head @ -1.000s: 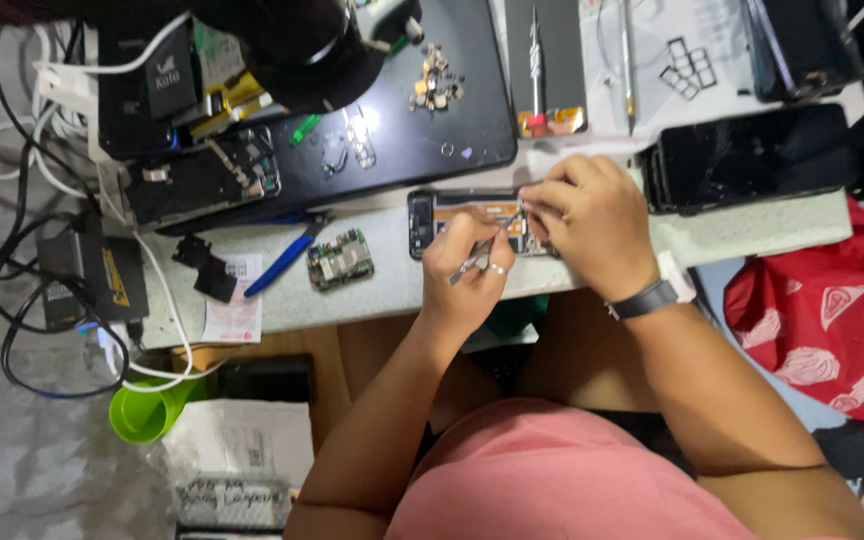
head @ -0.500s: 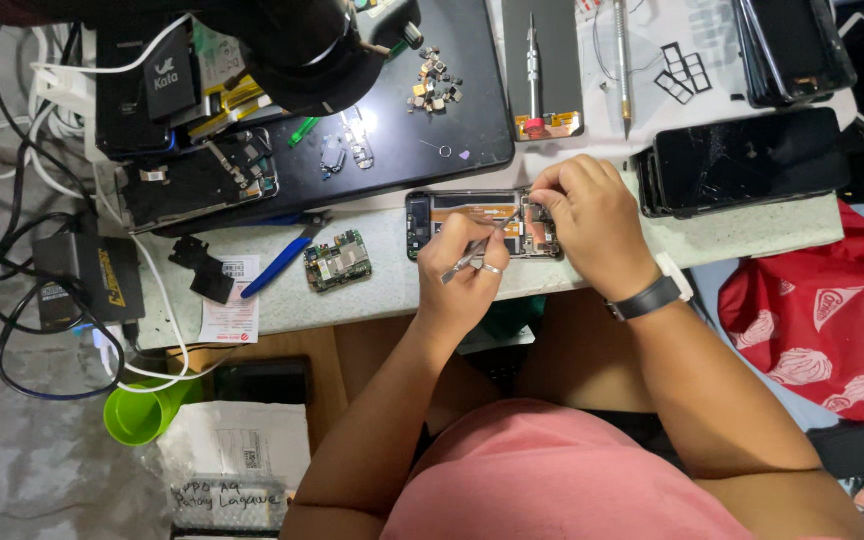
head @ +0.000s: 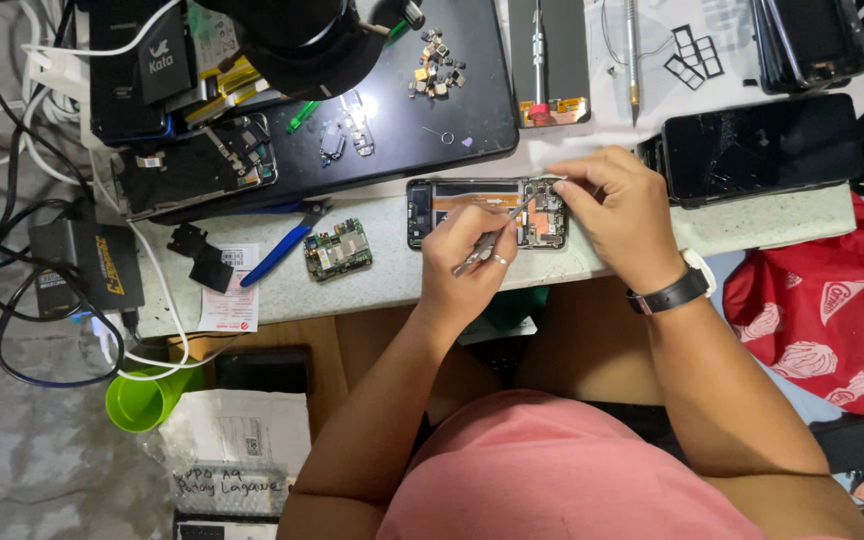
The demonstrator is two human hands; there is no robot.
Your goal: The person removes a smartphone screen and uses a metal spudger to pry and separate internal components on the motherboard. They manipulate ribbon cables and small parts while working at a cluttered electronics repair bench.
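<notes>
While the pale speckled table carries it, a flat rectangular opened phone lies lengthwise left to right. Over its right end, the right hand pinches closed on its edge; just left, the left hand grips thin metal tweezers, tips aimed up-right.

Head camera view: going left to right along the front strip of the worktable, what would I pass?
Black power adapter → blue-handled pliers → loose green circuit board → opened phone → left hand with tweezers → right hand → cracked-screen phone → red bag.
</notes>
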